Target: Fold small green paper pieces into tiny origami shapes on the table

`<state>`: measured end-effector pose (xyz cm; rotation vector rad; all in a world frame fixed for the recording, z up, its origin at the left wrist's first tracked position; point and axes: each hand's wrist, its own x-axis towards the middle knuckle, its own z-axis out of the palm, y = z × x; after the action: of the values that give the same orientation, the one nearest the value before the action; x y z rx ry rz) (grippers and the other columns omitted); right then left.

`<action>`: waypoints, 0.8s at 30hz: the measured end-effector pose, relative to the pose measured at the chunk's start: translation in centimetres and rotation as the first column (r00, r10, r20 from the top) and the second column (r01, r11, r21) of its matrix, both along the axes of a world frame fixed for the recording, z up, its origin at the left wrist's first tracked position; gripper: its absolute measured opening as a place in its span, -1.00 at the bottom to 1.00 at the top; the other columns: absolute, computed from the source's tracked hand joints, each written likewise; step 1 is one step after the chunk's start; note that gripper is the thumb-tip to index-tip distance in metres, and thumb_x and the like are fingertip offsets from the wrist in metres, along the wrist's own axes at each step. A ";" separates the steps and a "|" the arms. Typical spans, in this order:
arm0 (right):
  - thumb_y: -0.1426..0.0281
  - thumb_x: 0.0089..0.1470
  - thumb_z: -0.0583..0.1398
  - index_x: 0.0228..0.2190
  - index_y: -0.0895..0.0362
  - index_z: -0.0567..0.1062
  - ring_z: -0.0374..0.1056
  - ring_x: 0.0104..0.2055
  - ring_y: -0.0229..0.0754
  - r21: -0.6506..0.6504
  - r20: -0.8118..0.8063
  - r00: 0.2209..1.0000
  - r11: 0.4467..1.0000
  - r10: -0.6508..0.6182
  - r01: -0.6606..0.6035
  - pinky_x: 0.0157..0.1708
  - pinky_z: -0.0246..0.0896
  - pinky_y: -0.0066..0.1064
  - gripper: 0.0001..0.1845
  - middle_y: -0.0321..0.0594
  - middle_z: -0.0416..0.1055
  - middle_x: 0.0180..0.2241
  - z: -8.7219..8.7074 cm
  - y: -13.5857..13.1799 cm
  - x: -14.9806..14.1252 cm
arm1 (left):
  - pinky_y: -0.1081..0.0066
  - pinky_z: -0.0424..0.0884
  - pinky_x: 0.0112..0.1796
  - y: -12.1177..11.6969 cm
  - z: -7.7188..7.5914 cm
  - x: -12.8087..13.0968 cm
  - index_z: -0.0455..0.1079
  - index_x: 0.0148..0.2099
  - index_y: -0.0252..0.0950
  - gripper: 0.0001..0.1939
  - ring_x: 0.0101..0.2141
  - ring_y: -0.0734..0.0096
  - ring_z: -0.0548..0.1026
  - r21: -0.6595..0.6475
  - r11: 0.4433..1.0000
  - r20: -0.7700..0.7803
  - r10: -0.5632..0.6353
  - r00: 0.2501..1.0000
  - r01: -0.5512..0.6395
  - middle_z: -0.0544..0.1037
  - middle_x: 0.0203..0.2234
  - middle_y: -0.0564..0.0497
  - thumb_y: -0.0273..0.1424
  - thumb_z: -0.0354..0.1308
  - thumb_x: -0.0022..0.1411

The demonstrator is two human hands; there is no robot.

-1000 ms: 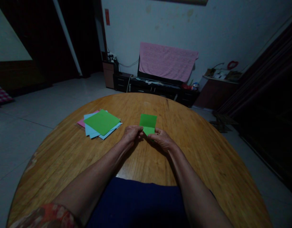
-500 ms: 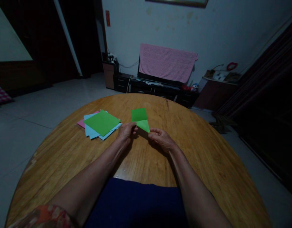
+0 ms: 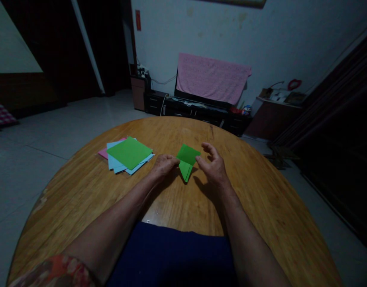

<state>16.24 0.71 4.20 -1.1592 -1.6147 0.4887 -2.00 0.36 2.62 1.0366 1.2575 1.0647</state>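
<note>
A folded piece of green paper is held over the middle of the table, a square part at the top and a narrow point toward me. My left hand pinches its left edge between thumb and fingers. On the other side my right hand has its fingers spread, the thumb tip at the paper's right edge; whether the thumb touches it I cannot tell. To the left lies a stack of square paper, with a green sheet on top of light blue sheets and a pink one.
The round wooden table spans the foreground. Beyond it, a pink cloth drapes over a screen on a low black cabinet. A side cabinet with small items stands at the right back.
The green paper has turned and moved slightly right and nearer, its point now facing me. My right hand has opened its fingers and risen beside the paper; my left hand shifted right.
</note>
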 end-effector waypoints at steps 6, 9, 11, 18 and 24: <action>0.47 0.00 0.17 -0.02 0.06 0.44 0.26 0.07 0.00 0.206 0.497 0.867 0.968 0.025 -0.146 0.10 0.05 -0.08 -0.55 -0.10 0.42 -0.02 3.4 -2.5 -1.6 | 0.50 0.03 -0.62 -1.9 2.3 0.4 0.18 -0.63 -0.28 -0.78 -0.70 0.59 0.17 0.049 0.998 -0.099 -0.036 0.994 0.041 0.21 -0.78 0.16 -0.56 0.14 -0.06; 0.52 0.05 0.13 -0.09 0.03 0.49 0.26 0.01 -0.01 0.168 0.606 0.795 0.969 0.042 -0.179 0.08 0.00 -0.07 -0.63 -0.14 0.47 -0.12 4.2 -3.5 -2.1 | 0.51 0.05 -0.61 -2.8 2.9 0.8 0.21 -0.61 -0.29 -0.80 -0.69 0.60 0.18 0.069 0.994 -0.078 -0.074 0.994 0.080 0.23 -0.77 0.16 -0.56 0.14 -0.04; 0.53 0.08 0.12 -0.17 0.04 0.52 0.28 -0.04 -0.02 0.135 0.639 0.768 0.977 0.042 -0.166 0.05 -0.01 -0.07 -0.69 -0.15 0.49 -0.21 4.4 -3.7 -2.1 | 0.52 0.06 -0.61 -3.1 3.0 0.9 0.23 -0.60 -0.29 -0.81 -0.68 0.59 0.20 0.079 0.991 -0.058 -0.107 0.993 0.111 0.24 -0.76 0.16 -0.55 0.13 -0.02; 0.53 0.09 0.11 -0.28 0.08 0.56 0.36 -0.20 -0.12 0.081 0.563 0.822 0.984 0.086 -0.159 -0.12 0.17 -0.23 -0.75 -0.17 0.48 -0.31 3.9 -2.8 -1.6 | 0.54 0.20 -0.58 -3.1 3.7 1.0 0.29 -0.56 -0.30 -0.84 -0.65 0.57 0.28 0.067 0.993 0.063 -0.102 0.993 0.097 0.31 -0.71 0.14 -0.52 0.16 0.01; 0.55 0.03 0.09 -0.30 0.11 0.55 0.40 -0.25 -0.17 0.075 0.405 0.911 0.991 0.072 -0.112 -0.21 0.26 -0.33 -0.73 -0.17 0.49 -0.31 3.7 -2.3 -1.2 | 0.50 0.33 -0.53 -3.4 4.2 1.2 0.33 -0.53 -0.31 -0.88 -0.61 0.55 0.32 0.039 0.996 0.159 -0.080 0.984 0.075 0.37 -0.67 0.11 -0.51 0.19 0.01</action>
<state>15.03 -1.60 7.89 -1.1653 -2.0320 0.2336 -0.78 -3.08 6.85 0.9960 1.0654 1.0890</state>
